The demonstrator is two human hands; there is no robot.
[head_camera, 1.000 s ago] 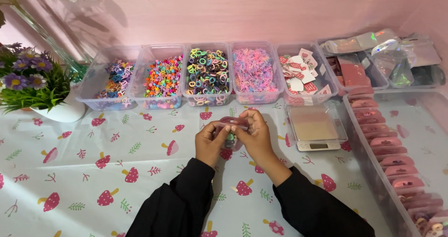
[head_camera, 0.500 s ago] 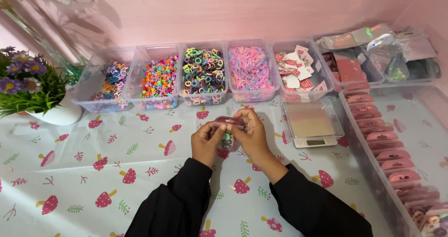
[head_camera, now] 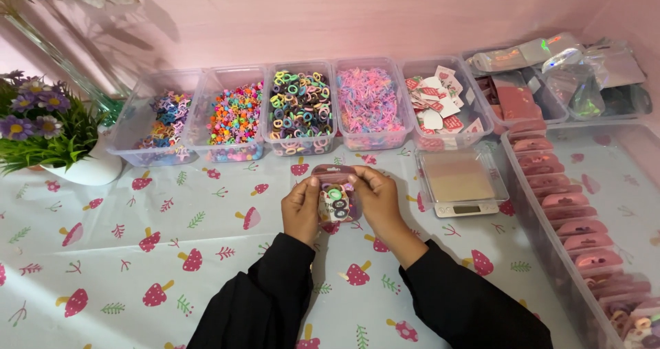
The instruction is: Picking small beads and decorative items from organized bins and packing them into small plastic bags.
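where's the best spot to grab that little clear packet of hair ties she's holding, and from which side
Probably by its two long side edges, as both hands do now. The small clear packet is held upright over the table, its flat face toward the camera. The left hand pinches the left edge, the right hand the right. Coming in from the sides keeps fingers off the bulging middle where the rings sit, and off the pink top.

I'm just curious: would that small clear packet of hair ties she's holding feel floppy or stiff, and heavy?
The packet probably flexes, being thin clear film. It likely weighs little: left hand and right hand pinch it by fingertips. The glossy film may be slightly slippery.
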